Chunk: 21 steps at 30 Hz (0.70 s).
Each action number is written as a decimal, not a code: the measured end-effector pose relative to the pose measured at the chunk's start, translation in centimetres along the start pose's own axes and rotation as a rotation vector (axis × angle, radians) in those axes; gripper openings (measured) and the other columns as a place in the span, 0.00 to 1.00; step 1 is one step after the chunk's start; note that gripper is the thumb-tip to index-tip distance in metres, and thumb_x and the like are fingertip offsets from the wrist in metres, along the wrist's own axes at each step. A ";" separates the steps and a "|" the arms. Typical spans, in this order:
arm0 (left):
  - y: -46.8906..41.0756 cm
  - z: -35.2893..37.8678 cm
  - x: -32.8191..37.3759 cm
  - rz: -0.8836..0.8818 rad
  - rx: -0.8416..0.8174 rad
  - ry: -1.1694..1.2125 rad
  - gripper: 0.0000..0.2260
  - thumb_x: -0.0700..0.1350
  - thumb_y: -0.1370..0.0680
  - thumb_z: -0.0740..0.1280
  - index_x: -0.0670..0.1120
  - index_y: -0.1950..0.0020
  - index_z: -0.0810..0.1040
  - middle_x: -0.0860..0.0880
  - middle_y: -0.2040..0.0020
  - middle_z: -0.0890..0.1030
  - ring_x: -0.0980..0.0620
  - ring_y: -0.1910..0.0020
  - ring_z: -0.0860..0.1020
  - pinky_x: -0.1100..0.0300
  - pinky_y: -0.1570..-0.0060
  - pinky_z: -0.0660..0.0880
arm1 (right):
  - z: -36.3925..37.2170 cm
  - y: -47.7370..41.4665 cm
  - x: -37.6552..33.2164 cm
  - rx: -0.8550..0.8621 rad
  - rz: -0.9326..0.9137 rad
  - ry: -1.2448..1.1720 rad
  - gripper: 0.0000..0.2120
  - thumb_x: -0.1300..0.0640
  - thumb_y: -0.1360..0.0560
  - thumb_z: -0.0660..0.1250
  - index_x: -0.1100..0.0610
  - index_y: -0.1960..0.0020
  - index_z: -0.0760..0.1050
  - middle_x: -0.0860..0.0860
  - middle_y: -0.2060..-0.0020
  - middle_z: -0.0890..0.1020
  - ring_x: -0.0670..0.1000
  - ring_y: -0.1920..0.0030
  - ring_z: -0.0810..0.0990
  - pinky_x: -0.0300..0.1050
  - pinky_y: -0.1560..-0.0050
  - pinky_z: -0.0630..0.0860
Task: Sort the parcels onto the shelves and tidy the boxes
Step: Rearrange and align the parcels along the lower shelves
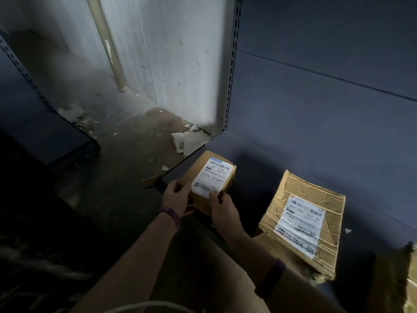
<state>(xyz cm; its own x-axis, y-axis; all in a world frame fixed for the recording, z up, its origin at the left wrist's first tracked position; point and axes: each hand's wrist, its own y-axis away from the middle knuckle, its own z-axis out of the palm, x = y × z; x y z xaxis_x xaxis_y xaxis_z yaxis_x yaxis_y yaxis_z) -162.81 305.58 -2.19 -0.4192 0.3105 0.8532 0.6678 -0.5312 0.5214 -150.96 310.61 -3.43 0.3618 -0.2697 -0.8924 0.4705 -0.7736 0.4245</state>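
Observation:
A small cardboard parcel with a white shipping label on top rests at the left end of a dark blue shelf. Both hands hold it by its near end: my left hand grips the near left corner and my right hand grips the near right edge, thumb on the label. To the right on the same shelf lies a larger, crumpled, taped cardboard parcel, also labelled. At the far right bottom edge a third cardboard box is partly in view.
The shelf's perforated metal upright stands behind the small parcel, against a white wall. Torn paper scraps litter the concrete floor to the left. Another dark shelf unit stands at the far left.

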 end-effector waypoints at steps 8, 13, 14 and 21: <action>-0.5 -1.4 -0.6 0.091 -0.028 0.157 0.18 0.23 0.30 0.65 0.45 0.51 0.72 0.42 0.49 0.79 0.46 0.52 0.80 0.57 0.61 0.79 | -0.9 0.7 0.2 0.115 -0.147 0.005 0.14 0.63 0.21 0.62 0.46 0.43 0.66 0.37 0.54 0.75 0.35 0.55 0.75 0.24 0.67 0.73; 0.3 -1.5 -0.5 0.150 -0.035 0.109 0.18 0.25 0.32 0.69 0.44 0.49 0.73 0.41 0.45 0.78 0.44 0.49 0.80 0.56 0.59 0.80 | -1.0 1.3 -0.2 0.132 -0.163 0.006 0.16 0.66 0.21 0.61 0.49 0.38 0.66 0.37 0.53 0.74 0.36 0.54 0.74 0.25 0.66 0.73; 0.5 -1.5 -0.4 0.157 -0.035 0.108 0.18 0.26 0.32 0.70 0.43 0.48 0.73 0.41 0.45 0.78 0.43 0.48 0.80 0.56 0.58 0.81 | -0.8 1.5 -0.3 0.136 -0.170 0.000 0.16 0.65 0.21 0.61 0.51 0.36 0.67 0.38 0.50 0.74 0.38 0.50 0.75 0.27 0.63 0.75; 0.0 -1.5 -0.7 0.184 0.008 0.058 0.21 0.36 0.22 0.64 0.47 0.29 0.69 0.41 0.36 0.76 0.43 0.46 0.80 0.52 0.56 0.79 | 1.2 3.6 -0.7 0.151 -0.053 -0.092 0.17 0.51 0.21 0.64 0.53 0.33 0.69 0.51 0.37 0.76 0.49 0.40 0.78 0.52 0.40 0.78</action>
<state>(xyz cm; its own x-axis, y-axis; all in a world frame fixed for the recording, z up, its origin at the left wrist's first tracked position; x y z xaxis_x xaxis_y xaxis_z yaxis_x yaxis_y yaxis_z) -163.41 304.19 -2.75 -0.3238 0.1627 0.9320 0.7413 -0.5685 0.3567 -150.54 307.31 -1.44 0.2611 -0.2719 -0.9262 0.3582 -0.8637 0.3545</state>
